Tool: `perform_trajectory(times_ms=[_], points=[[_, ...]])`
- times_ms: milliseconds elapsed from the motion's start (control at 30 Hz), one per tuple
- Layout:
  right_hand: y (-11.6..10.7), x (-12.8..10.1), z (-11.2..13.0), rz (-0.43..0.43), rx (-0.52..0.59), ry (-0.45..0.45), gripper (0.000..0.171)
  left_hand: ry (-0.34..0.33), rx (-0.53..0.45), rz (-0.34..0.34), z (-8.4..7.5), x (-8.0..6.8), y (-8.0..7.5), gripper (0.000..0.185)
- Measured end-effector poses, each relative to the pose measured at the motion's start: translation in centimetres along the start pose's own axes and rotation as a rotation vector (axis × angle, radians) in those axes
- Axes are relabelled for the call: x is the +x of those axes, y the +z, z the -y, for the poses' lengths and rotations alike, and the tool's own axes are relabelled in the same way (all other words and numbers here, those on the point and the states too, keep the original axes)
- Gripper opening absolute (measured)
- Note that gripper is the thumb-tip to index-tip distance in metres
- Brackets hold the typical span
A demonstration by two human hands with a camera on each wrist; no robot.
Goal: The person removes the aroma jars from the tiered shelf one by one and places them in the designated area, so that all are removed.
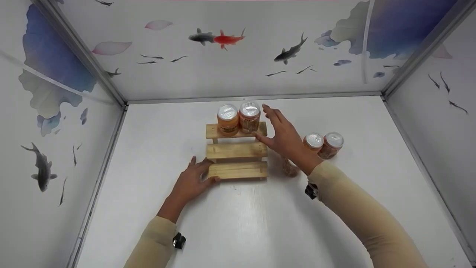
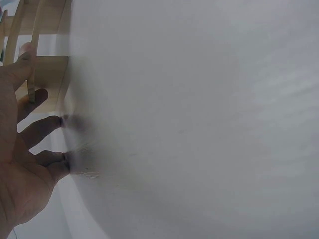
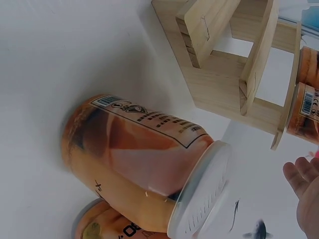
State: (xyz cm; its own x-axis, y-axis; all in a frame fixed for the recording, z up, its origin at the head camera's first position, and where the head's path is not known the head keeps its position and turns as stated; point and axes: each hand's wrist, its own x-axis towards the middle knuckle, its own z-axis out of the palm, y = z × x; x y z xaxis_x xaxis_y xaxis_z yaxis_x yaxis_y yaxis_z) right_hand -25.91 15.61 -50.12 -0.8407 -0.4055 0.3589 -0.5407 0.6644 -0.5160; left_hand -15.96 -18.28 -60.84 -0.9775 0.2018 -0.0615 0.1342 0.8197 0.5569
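Observation:
A three-step wooden rack [image 1: 237,150] stands on the white table. On its top step are two orange cans with silvery lids, the left can [image 1: 227,123] beside the right can [image 1: 250,121]. My left hand [image 1: 189,182] pinches the left end of the bottom step, thumb at the front; its other fingers rest near the table in the left wrist view. My right hand [image 1: 285,137] is just right of the right can, fingers spread and thumb near the step's edge. It holds nothing; whether the thumb touches the can I cannot tell.
Right of the rack stand more cans: one can [image 1: 313,140], another can [image 1: 333,144], and a third can [image 1: 290,169] partly behind my right wrist. A large can [image 3: 139,149] fills the right wrist view. White panels [image 1: 238,67] painted with fish enclose the table.

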Motion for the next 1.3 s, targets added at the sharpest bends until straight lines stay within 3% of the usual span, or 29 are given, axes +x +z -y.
perform_trajectory(times_ms=[567, 1300], points=[[1.3, 1.1, 0.7, -0.04, 0.004, -0.044, 0.091, -0.016, 0.011, 0.008, -0.1, 0.0, 0.0, 0.079], [2.1, 2.4, 1.2, -0.034, 0.075, 0.021, 0.094, -0.036, 0.014, 0.01, -0.3, -0.1, 0.0, 0.081]])
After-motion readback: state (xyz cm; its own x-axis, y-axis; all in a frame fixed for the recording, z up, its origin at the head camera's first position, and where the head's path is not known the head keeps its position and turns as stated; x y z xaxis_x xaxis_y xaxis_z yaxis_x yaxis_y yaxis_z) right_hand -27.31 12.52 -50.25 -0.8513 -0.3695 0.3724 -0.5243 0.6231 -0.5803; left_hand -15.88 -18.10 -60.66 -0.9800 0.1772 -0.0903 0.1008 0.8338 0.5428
